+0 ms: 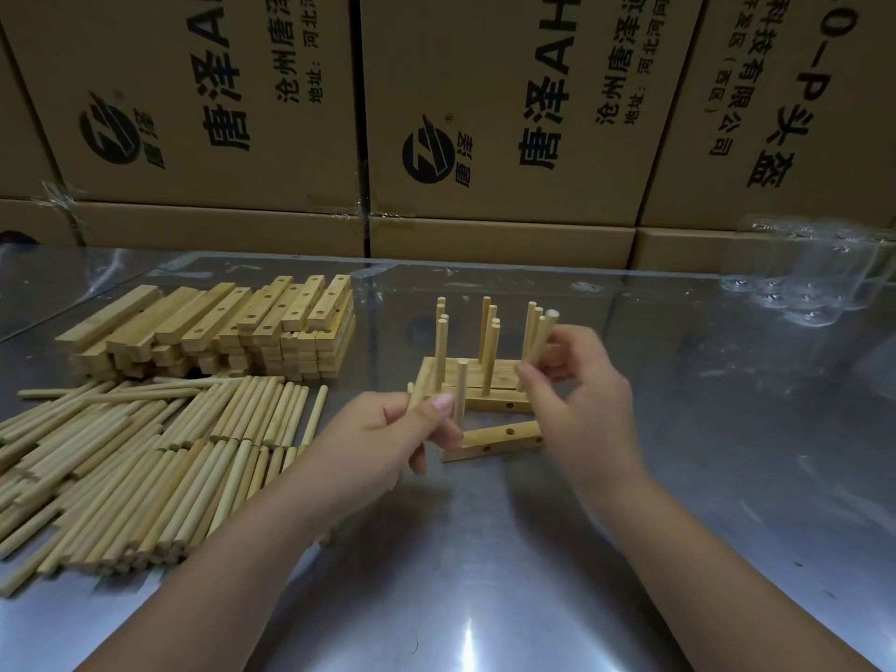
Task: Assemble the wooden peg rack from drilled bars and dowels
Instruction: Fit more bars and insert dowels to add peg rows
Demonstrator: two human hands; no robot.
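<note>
Station: a sheet-metal table, with cardboard boxes stacked along its far edge across the top of the frame.

Work piece: the partly built peg rack stands at centre frame. Its base bars lie flat and close together, and three groups of pegs stand upright in their holes. A loose bar lies just below the rack in the frame, drilled holes showing on its top and front faces. It is judged to be the next member to receive pegs.

Left hand: just left of centre, thumb and fingers pinching an upright dowel over the loose bar's left end. The lower end is hidden behind the fingers. The vertical hold suits a straight push into a hole. A second stick seems to show at the hand's left edge (too little is visible to confirm).

Right hand: fingertips pinching a tilted dowel against the rack's right-hand group of pegs. Whether its foot is in a hole cannot be told, as the fingers cover it.

Stock: a stack of drilled bars at upper left and a pile of dowels at lower left. Both lie beside the left hand, judged to be placed there for a short reach. Clear plastic wrapping lies at upper right, well apart from the work
</note>
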